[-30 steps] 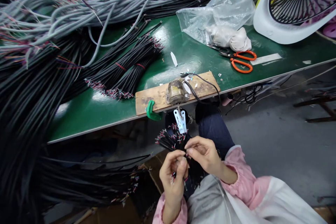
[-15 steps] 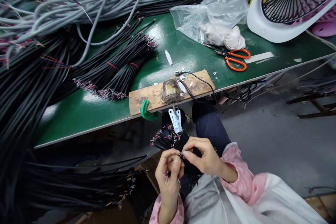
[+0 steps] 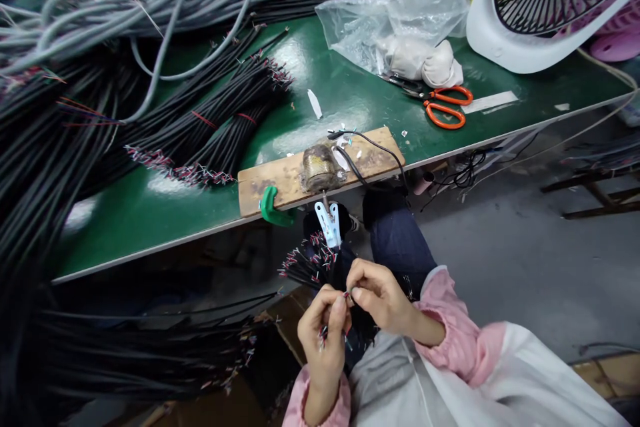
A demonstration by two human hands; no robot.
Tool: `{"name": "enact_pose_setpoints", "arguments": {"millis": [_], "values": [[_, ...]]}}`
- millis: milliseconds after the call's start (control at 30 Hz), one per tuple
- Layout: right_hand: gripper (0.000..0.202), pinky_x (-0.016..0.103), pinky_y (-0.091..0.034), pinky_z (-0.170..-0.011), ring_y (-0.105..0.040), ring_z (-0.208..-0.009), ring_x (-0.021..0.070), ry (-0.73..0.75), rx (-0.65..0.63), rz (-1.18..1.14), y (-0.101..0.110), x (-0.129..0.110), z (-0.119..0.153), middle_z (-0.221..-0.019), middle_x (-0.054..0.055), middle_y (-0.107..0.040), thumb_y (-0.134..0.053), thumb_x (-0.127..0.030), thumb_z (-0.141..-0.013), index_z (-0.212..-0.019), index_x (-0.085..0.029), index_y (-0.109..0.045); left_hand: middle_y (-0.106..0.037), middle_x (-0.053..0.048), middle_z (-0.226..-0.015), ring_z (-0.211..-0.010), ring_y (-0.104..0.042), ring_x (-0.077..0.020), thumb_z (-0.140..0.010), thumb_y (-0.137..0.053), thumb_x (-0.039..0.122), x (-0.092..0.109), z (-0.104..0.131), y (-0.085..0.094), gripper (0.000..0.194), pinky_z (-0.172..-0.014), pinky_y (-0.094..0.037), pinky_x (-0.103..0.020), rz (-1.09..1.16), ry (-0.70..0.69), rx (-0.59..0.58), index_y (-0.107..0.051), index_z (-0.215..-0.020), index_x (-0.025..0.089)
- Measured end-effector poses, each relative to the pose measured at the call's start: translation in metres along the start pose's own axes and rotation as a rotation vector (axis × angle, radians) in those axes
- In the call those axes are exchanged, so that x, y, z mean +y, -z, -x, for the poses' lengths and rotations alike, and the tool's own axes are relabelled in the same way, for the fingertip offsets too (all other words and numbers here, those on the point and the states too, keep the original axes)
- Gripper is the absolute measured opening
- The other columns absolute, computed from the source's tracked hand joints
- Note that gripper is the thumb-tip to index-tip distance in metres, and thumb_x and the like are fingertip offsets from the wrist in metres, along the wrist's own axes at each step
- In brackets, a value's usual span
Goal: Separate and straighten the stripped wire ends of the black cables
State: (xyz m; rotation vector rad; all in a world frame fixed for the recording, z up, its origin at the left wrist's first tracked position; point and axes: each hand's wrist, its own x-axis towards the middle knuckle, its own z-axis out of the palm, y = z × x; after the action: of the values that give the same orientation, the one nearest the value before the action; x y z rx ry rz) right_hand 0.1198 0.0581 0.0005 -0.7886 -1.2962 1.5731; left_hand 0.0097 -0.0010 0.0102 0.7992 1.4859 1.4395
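Observation:
My left hand (image 3: 325, 327) is closed in a pinch around the stripped end of a black cable, and coloured wire ends poke out below its fingers. Opposite it, my right hand (image 3: 381, 295) pinches the thin coloured wires (image 3: 347, 294) of that end between thumb and forefinger. The fingertips nearly meet, so most of the wires are covered. Just beyond, a bunch of black cables (image 3: 306, 268) with red and white wire ends lies over my lap. A light blue clothespin (image 3: 330, 225) sits above the bunch, on the shaft of a small motor (image 3: 320, 168).
The motor rests on a wooden board (image 3: 275, 180), held to the green table (image 3: 150, 233) by a green clamp (image 3: 273, 207). Black cable bundles (image 3: 210, 120) and grey cables (image 3: 200, 0) lie left. Orange-handled scissors (image 3: 447, 107), a plastic bag (image 3: 360, 20) and a fan (image 3: 500, 47) stand right.
The view has shifted slightly, so the table and its things sit a little further left and up. Both hands keep their pinch at the wire ends, with small finger movements.

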Motion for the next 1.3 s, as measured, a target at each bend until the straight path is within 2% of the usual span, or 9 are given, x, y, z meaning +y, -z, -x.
{"name": "enact_pose_setpoints", "arguments": {"millis": [100,233,367,433,567,633,767,1033,1300], "values": [[0.020,0.027,-0.044,-0.057,-0.053,-0.062,0.0148,0.063,0.060,0.039,-0.001,0.000,0.002,-0.070,0.001,-0.055,-0.056,-0.027,-0.090,-0.072,-0.019,-0.057,-0.048,0.004,-0.061,-0.046,-0.043,-0.0080,-0.090,-0.071,0.036,-0.001,0.001,-0.003,0.028,-0.044,-0.030,-0.020,0.008,-0.027,0.005,-0.066,-0.070,0.017],[0.016,0.034,-0.046,-0.065,-0.054,-0.068,0.0181,0.312,0.154,0.197,0.000,-0.002,0.005,-0.069,0.003,-0.059,-0.055,-0.019,-0.090,-0.075,-0.020,-0.062,-0.047,0.004,-0.059,-0.046,-0.042,-0.0082,-0.092,-0.070,0.034,-0.003,0.001,-0.004,0.030,-0.044,-0.029,-0.020,-0.005,-0.057,-0.011,-0.063,-0.068,0.017],[0.023,0.033,-0.046,-0.062,-0.054,-0.065,0.0174,0.417,0.175,0.164,0.004,-0.003,0.009,-0.068,0.003,-0.058,-0.052,-0.013,-0.091,-0.073,-0.021,-0.065,-0.048,0.004,-0.059,-0.045,-0.041,-0.0076,-0.092,-0.068,0.036,-0.005,-0.001,-0.002,0.029,-0.043,-0.029,-0.020,0.012,-0.038,-0.018,-0.064,-0.070,0.017],[0.025,0.032,-0.046,-0.061,-0.054,-0.064,0.0168,0.397,0.199,0.147,0.006,-0.003,0.010,-0.068,0.003,-0.057,-0.052,-0.012,-0.091,-0.072,-0.021,-0.065,-0.049,0.004,-0.060,-0.044,-0.041,-0.0074,-0.092,-0.069,0.037,-0.004,-0.003,0.000,0.029,-0.043,-0.030,-0.020,0.024,-0.021,-0.002,-0.065,-0.071,0.017],[0.014,0.029,-0.046,-0.060,-0.056,-0.066,0.0160,0.255,0.274,0.209,0.008,-0.002,0.010,-0.073,0.003,-0.062,-0.059,-0.010,-0.086,-0.086,-0.020,-0.069,-0.050,0.004,-0.063,-0.046,-0.043,-0.0066,-0.091,-0.071,0.035,0.001,-0.003,-0.001,0.028,-0.044,-0.028,-0.019,0.029,-0.004,-0.004,-0.066,-0.071,0.017],[0.012,0.027,-0.046,-0.059,-0.055,-0.064,0.0151,0.222,0.273,0.249,0.007,-0.003,0.009,-0.072,0.002,-0.063,-0.063,-0.010,-0.082,-0.086,-0.019,-0.070,-0.049,0.004,-0.064,-0.046,-0.043,-0.0060,-0.091,-0.071,0.034,0.002,-0.002,-0.001,0.027,-0.044,-0.027,-0.019,0.039,-0.013,-0.004,-0.066,-0.072,0.017],[0.012,0.026,-0.046,-0.058,-0.056,-0.061,0.0142,0.220,0.215,0.305,0.004,-0.006,0.008,-0.066,0.002,-0.065,-0.065,-0.012,-0.081,-0.072,-0.018,-0.070,-0.048,0.005,-0.063,-0.047,-0.041,-0.0062,-0.091,-0.071,0.032,0.001,0.001,-0.001,0.026,-0.046,-0.027,-0.020,0.052,-0.011,0.001,-0.065,-0.071,0.017],[0.012,0.026,-0.050,-0.060,-0.060,-0.064,0.0154,0.259,0.162,0.336,0.001,-0.013,0.005,-0.075,0.006,-0.071,-0.066,-0.015,-0.085,-0.088,-0.016,-0.077,-0.046,0.005,-0.061,-0.048,-0.039,-0.0074,-0.090,-0.072,0.030,-0.001,0.001,0.001,0.027,-0.046,-0.026,-0.021,0.032,-0.048,-0.002,-0.063,-0.069,0.017],[0.012,0.028,-0.049,-0.062,-0.060,-0.063,0.0152,0.277,0.193,0.356,0.005,-0.012,0.007,-0.072,0.006,-0.072,-0.065,-0.013,-0.087,-0.085,-0.015,-0.077,-0.045,0.005,-0.063,-0.050,-0.039,-0.0075,-0.091,-0.071,0.029,-0.001,0.001,0.001,0.027,-0.047,-0.028,-0.021,0.066,-0.052,0.026,-0.062,-0.069,0.018]]}}
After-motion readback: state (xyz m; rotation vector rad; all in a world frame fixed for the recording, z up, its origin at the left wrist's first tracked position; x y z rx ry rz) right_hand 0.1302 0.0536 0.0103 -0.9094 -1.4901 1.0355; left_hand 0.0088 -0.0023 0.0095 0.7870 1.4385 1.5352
